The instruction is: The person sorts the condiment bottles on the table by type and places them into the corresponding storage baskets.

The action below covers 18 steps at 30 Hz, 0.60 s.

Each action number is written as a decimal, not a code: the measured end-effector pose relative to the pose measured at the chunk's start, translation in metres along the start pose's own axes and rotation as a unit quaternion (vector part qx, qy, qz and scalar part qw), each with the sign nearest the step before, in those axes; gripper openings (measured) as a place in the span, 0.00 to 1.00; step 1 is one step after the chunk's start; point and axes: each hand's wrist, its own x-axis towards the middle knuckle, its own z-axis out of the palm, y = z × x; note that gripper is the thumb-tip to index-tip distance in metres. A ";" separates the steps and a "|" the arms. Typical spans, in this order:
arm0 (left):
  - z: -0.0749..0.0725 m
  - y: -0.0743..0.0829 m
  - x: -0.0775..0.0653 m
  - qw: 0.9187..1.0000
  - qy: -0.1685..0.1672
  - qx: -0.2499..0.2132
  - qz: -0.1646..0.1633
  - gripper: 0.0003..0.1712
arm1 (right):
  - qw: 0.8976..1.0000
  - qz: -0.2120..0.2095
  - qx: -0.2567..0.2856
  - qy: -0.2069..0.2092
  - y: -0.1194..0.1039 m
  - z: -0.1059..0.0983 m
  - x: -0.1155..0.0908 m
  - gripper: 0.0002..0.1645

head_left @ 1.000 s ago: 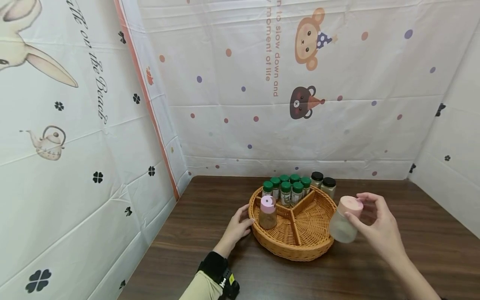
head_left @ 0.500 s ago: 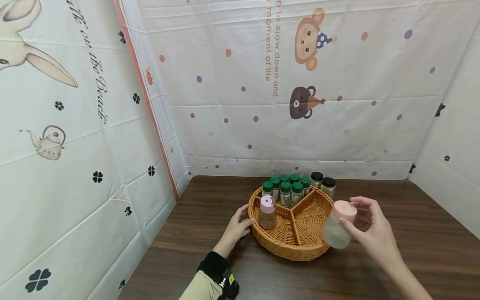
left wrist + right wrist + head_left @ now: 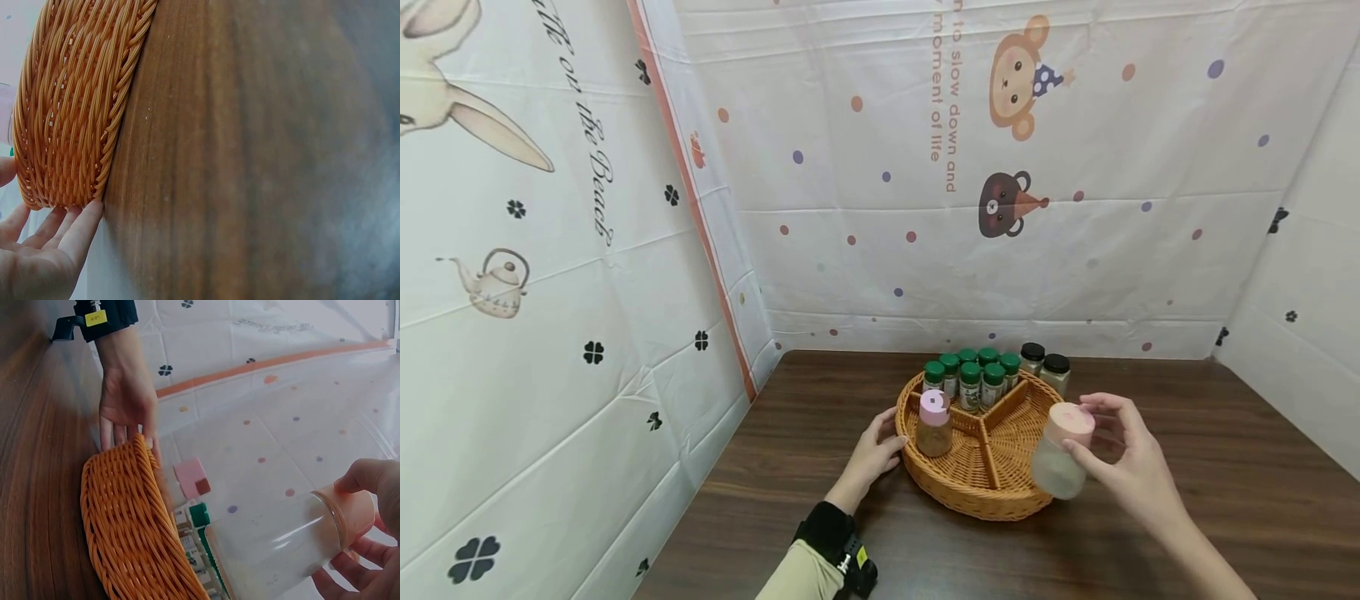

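My right hand (image 3: pixel 1120 450) pinches the pink lid of a frosted clear jar (image 3: pixel 1057 472). The jar tilts and overlaps the right rim of a round wicker basket (image 3: pixel 958 497); in the right wrist view it stands off above the rim. My left hand (image 3: pixel 874 454) holds the basket's left side, fingers (image 3: pixel 84 228) along the outer wall and thumb at the rim. Inside the divided basket, a pink-capped jar with brown contents (image 3: pixel 934 433) stands in the left compartment. Several green-capped spice bottles (image 3: pixel 970 390) fill the back one. The right compartment's woven floor shows.
Two black-capped jars (image 3: pixel 1056 375) stand just behind the basket on the dark wooden table (image 3: pixel 820 400). Printed white cloth (image 3: pixel 850 167) hangs behind the table and along both sides.
My right hand has brought the frosted jar leftward and slightly down, over the basket's right rim. The left hand and the basket keep their places.
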 end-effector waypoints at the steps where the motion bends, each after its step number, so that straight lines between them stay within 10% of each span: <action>1: 0.000 0.000 0.000 1.000 -0.001 0.000 0.001 0.34 | 1.000 -0.001 0.003 -0.003 0.000 0.002 0.001 0.36; 18: -0.001 0.000 0.000 1.000 0.000 -0.002 -0.002 0.34 | 0.996 -0.030 0.039 -0.071 -0.013 0.045 0.018 0.30</action>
